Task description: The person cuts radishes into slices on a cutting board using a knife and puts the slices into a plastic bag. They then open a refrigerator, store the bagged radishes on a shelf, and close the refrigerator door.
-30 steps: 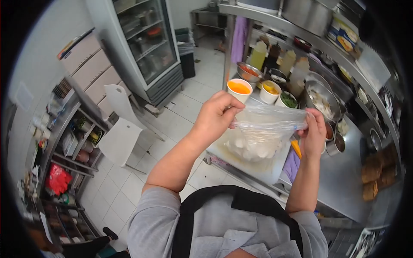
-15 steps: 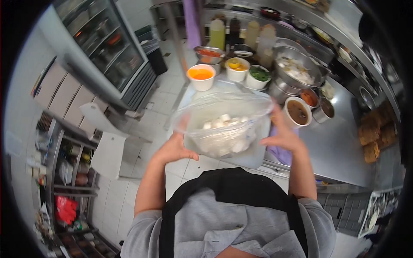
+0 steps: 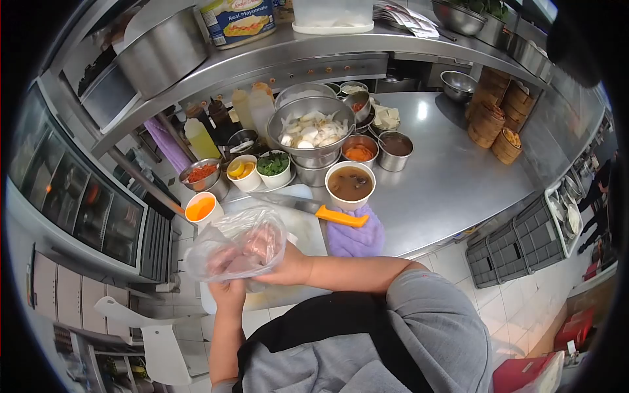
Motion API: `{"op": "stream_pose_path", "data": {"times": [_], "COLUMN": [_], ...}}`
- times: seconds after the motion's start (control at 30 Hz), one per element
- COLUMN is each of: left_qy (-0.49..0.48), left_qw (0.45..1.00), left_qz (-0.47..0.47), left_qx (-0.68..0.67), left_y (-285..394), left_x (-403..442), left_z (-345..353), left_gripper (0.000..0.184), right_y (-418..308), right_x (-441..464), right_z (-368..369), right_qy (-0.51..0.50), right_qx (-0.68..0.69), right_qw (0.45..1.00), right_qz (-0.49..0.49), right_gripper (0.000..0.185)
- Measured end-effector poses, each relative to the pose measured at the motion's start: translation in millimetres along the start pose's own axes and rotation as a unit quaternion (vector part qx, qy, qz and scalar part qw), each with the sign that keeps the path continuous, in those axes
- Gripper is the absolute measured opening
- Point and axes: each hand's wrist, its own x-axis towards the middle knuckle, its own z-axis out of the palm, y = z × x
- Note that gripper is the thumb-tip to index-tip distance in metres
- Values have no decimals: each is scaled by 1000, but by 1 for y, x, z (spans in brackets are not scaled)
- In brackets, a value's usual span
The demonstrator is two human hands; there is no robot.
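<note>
A clear plastic bag (image 3: 239,229) is held up over the left part of the white cutting board (image 3: 301,226). My left hand (image 3: 227,295) grips it from below, and my right hand (image 3: 288,265) holds its right side. Pinkish shapes show through the crumpled plastic, probably my fingers; whatever else is inside cannot be made out. Behind the bag, a knife with an orange handle (image 3: 341,217) lies across the board, its handle over a purple cloth (image 3: 357,236).
Along the back of the board stand an orange-filled cup (image 3: 200,207), a cup of greens (image 3: 273,168), a bowl of brown liquid (image 3: 350,185) and a steel bowl of white pieces (image 3: 311,128). Bamboo steamers (image 3: 486,124) are at the right, under a shelf (image 3: 314,44).
The view has swung right. The bag, earlier stretched and then spread open with white chunks visible, is now bunched between my hands, which have come closer together. Those chunks no longer show clearly.
</note>
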Motion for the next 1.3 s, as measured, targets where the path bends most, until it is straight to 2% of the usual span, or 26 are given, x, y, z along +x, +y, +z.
{"op": "stream_pose_path", "data": {"times": [0.03, 0.07, 0.1, 0.13, 0.2, 0.27, 0.33, 0.4, 0.43, 0.47, 0.53, 0.57, 0.6, 0.63, 0.67, 0.7, 0.77, 0.8, 0.87, 0.97, 1.07, 1.1, 1.13, 1.2, 1.23, 1.3], "left_qy": [2, -36, -74, -73, -94, -34, -204, -222, -246, -241, -113, -110, -127, -140, -137, -246, -397, -396, -399, -397, -389, -355, -319, -333, -353, -366], "left_qw": [1000, 997, 988, 989, 991, 995, 922, 905, 884, 882, 939, 938, 973, 988, 988, 965, 911, 909, 905, 901, 901, 918, 932, 925, 916, 912], "left_qz": [0, -69, -135, -130, -38, -65, 187, 189, 201, 201, 176, 174, 82, -12, -17, -12, -14, -33, -56, -67, -70, -103, -134, -129, -123, -135], "left_qx": [0, -4, -8, -6, 84, 74, 270, 311, 344, 350, 273, 278, 175, 68, 72, 89, 113, 121, 137, 159, 177, 143, 108, 127, 145, 128], "left_y": [-15, -44, -52, -56, -38, -23, -1, 9, 12, 13, 12, 5, -9, -23, -38, -52, -75, -85, -98, -109, -106, -91, -82, -82, -81, -71], "left_x": [-5, -13, -14, -13, -15, -6, 11, 21, 24, 23, 20, 18, 16, 12, 6, 1, -4, -7, -12, -16, -13, -8, -2, 3, 3, 8], "left_z": [0, -1, -1, -3, 1, 2, -7, -4, -3, -6, -11, -17, -24, -29, -29, -28, -24, -17, -8, -8, -1, 6, 11, 13, 13, 11], "left_gripper": [17, 17, 18, 18, 19, 16, 20, 28, 35, 35, 57, 57, 67, 77, 77, 79, 79, 77, 72, 66, 62, 56, 50, 46, 42, 45], "right_y": [15, 22, 20, 19, 15, 5, 15, 21, 17, 21, 32, 29, 19, 7, -2, -3, -2, -7, -13, -11, -11, -14, -7, 4, 7, -1], "right_x": [-8, -15, -20, -22, -15, -7, -8, -2, -3, -4, -10, -7, 3, 14, 17, 14, 14, 20, 36, 53, 65, 66, 62, 57, 52, 55], "right_z": [11, 18, 19, 18, 10, 6, 19, 33, 23, 24, 28, 22, 12, 1, -2, 7, 30, 34, 36, 33, 15, 6, 4, 2, 1, -6], "right_qy": [-46, -94, -95, -96, -104, -130, -86, -67, -197, -201, -79, -55, -56, -97, -138, -141, -210, -212, -255, -326, -311, -308, -311, -190, -195, -239], "right_qx": [27, 53, 54, 77, 107, 172, 164, 148, 278, 282, 287, 163, 168, 304, 430, 435, 259, 262, 84, -19, -48, -39, -36, 73, 78, -6], "right_qw": [998, 992, 992, 990, 986, 960, 973, 984, 899, 899, 952, 984, 983, 935, 853, 850, 938, 937, 955, 932, 943, 950, 949, 979, 977, 964], "right_qz": [33, 67, 65, 73, 79, 180, 137, 72, 274, 268, 78, 50, 48, 156, 261, 262, 97, 96, -128, -155, -107, -38, -42, 27, 25, 120], "right_gripper": [45, 47, 47, 49, 51, 53, 53, 50, 43, 43, 33, 35, 35, 39, 44, 44, 45, 45, 31, 34, 32, 35, 35, 34, 34, 32]}}
